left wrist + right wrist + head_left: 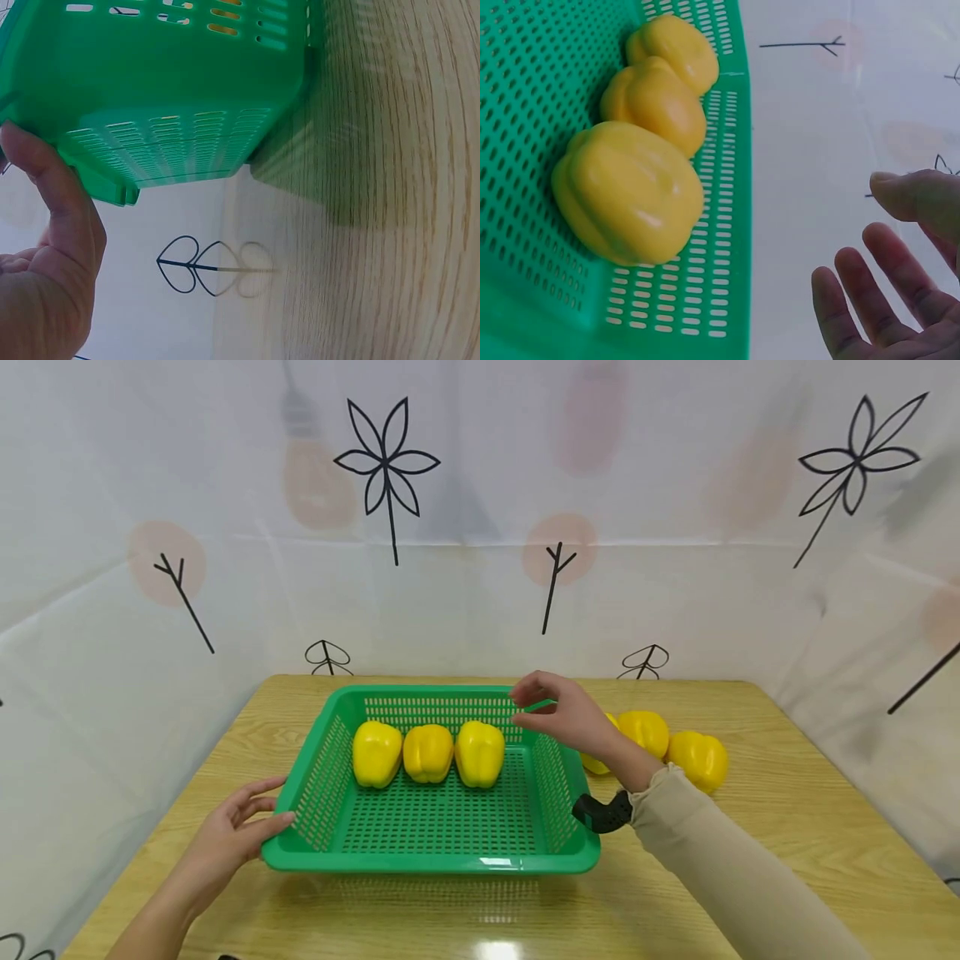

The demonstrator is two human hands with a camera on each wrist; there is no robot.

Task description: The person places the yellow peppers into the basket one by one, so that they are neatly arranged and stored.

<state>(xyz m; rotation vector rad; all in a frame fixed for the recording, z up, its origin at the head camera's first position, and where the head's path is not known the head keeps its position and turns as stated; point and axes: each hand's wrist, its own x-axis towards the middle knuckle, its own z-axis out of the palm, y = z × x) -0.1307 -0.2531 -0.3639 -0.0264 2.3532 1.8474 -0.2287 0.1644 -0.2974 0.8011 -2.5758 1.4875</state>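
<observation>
A green plastic basket [435,862] with slotted walls stands on the table. Three yellow bell peppers sit side by side along its back wall: a left one [377,754], a middle one [428,753] and a right one [480,754]. My left hand [232,827] holds the basket's left rim, its thumb at the top edge and the fingers against the outside. Above the back right corner of the basket hovers my right hand [562,710], fingers parted from the thumb and nothing between them. In the right wrist view the nearest pepper [630,195] lies apart from that hand.
Right of the basket, more yellow bell peppers [697,760] lie on the wooden table [780,827]; the right wrist partly covers one. A black band [603,812] is on the right wrist. A patterned white cloth [480,610] hangs behind and at the sides.
</observation>
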